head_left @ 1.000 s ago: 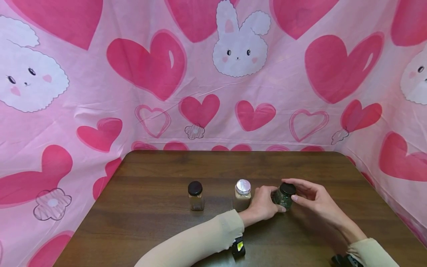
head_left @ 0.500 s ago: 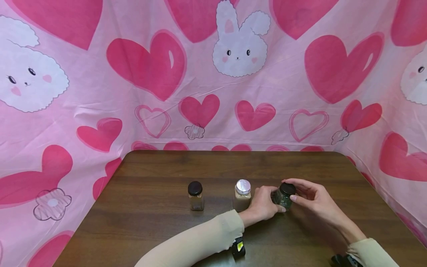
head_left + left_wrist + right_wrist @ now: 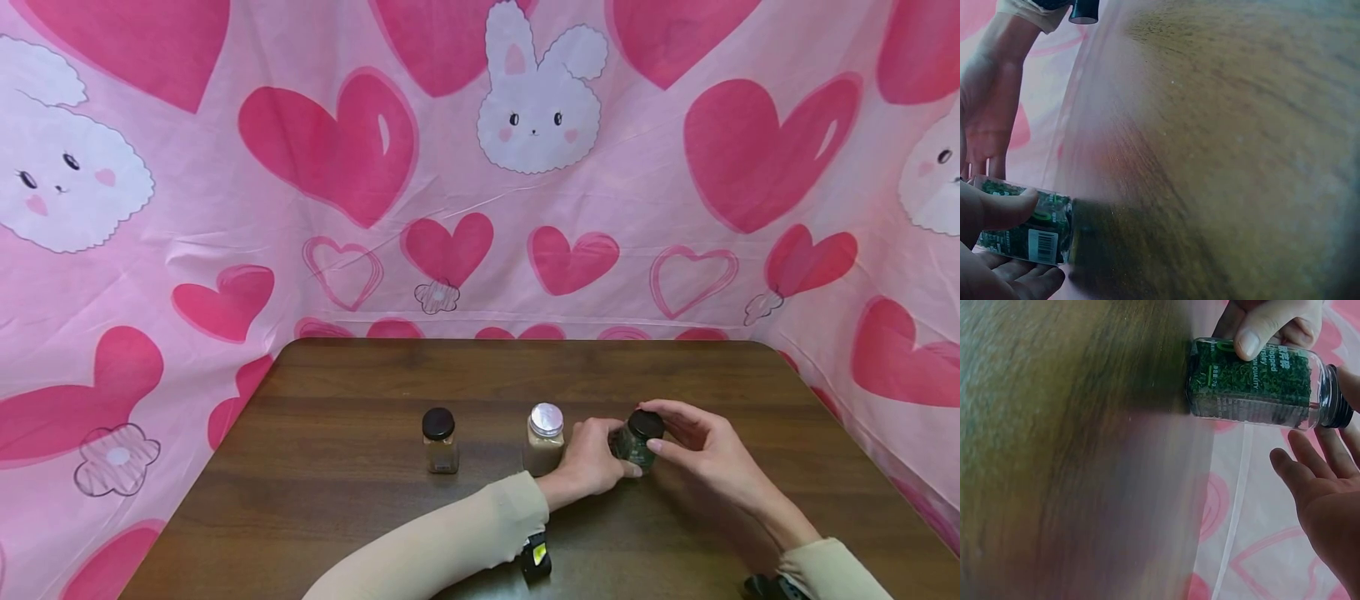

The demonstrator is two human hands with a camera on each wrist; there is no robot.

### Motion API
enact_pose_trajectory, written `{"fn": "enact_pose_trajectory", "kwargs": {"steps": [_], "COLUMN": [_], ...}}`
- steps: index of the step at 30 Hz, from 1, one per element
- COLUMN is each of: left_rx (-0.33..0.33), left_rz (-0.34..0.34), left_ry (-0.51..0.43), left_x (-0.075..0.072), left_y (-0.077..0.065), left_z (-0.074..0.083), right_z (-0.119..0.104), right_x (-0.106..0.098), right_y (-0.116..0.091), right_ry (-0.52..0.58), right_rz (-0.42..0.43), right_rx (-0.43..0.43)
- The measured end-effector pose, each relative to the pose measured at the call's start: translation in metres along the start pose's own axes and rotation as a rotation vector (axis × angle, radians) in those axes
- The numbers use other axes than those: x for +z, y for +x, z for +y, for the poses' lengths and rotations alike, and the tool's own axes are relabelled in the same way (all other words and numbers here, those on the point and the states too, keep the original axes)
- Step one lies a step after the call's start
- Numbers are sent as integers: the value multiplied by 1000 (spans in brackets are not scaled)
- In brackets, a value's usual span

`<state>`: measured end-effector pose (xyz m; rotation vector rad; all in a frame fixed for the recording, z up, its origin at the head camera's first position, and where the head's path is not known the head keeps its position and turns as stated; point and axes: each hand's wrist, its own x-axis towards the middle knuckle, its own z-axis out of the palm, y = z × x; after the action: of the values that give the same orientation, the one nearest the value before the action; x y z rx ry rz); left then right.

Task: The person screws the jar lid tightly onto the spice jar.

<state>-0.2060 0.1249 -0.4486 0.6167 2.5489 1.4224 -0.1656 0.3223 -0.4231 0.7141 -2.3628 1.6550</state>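
Note:
A clear glass jar of chopped parsley (image 3: 633,450), full of dark green flakes, stands on the wooden table toward the right. My left hand (image 3: 591,460) grips its body, with the thumb across the label side in the right wrist view. From the right, my right hand (image 3: 701,443) holds the black lid (image 3: 647,424) between thumb and fingers. The lid sits on the jar's neck in the right wrist view. A barcode (image 3: 1043,246) faces the left wrist camera.
Just left of my left hand stands a silver-capped jar (image 3: 545,446) with pale contents. Farther left is a black-lidded jar (image 3: 441,448) with brownish contents. Pink heart-and-bunny cloth (image 3: 457,192) hangs behind and beside the wooden table (image 3: 360,517).
The right thumb has shifted slightly left across the front of the lid, and the right fingers have moved a little with it. The left hand keeps the jar in place.

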Motion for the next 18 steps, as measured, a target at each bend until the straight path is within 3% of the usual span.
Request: {"fn": "enact_pose_trajectory", "kwargs": {"steps": [18], "left_rx": [1], "left_rz": [-12], "left_ry": [-14], "left_x": [-2], "left_y": [0], "left_z": [1], "right_z": [-5], "right_x": [8], "right_y": [3], "right_ry": [-121], "right_rz": [82], "right_rx": [56]}}
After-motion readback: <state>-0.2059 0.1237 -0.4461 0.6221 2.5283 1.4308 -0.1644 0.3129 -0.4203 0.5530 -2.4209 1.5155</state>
